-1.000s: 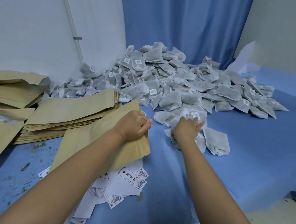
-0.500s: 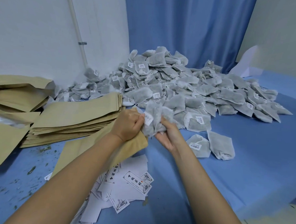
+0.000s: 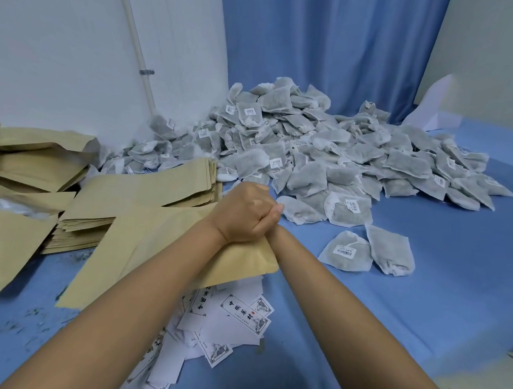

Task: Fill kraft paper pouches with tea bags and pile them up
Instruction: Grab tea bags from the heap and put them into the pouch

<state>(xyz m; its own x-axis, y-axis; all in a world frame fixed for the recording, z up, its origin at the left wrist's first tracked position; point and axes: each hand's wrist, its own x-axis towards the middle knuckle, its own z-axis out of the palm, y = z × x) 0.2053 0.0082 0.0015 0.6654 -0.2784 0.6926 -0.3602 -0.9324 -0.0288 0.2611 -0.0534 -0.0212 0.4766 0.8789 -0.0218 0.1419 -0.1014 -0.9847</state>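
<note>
Entry: the left hand [image 3: 242,214], fingers curled, is gripping the top edge of a flat tan kraft paper pouch [image 3: 162,248]. This pouch is lying slantwise on the blue-covered tabletop [image 3: 423,294] under the left forearm, with its bottom end pointing toward the near left. The right hand [image 3: 275,215] is sitting tight against the left one at the pouch mouth and is almost wholly hidden behind it, so it cannot be told whether its fingers are apart or clamped on anything. A stack of empty flat kraft pouches [image 3: 147,193] is lying just beyond the held pouch, touching it. Several bulging kraft pouches [image 3: 32,162] are piling up at the far left, against the white wall [image 3: 63,47]. A large heap of grey-white mesh tea bags [image 3: 327,150] is spreading across the far side of the tabletop, from the wall corner to the right and in front of a blue pleated curtain [image 3: 333,48]. Two loose tea bags [image 3: 346,251] are lying side by side to the right of the hands, apart from the heap. A scatter of white printed paper labels [image 3: 235,322] is lying near the front edge, partly under the pouch and between the forearms. Dark tea crumbs [image 3: 31,322] are dotting the near left of the cloth. A thin white pipe [image 3: 135,36] is running up the wall.
</note>
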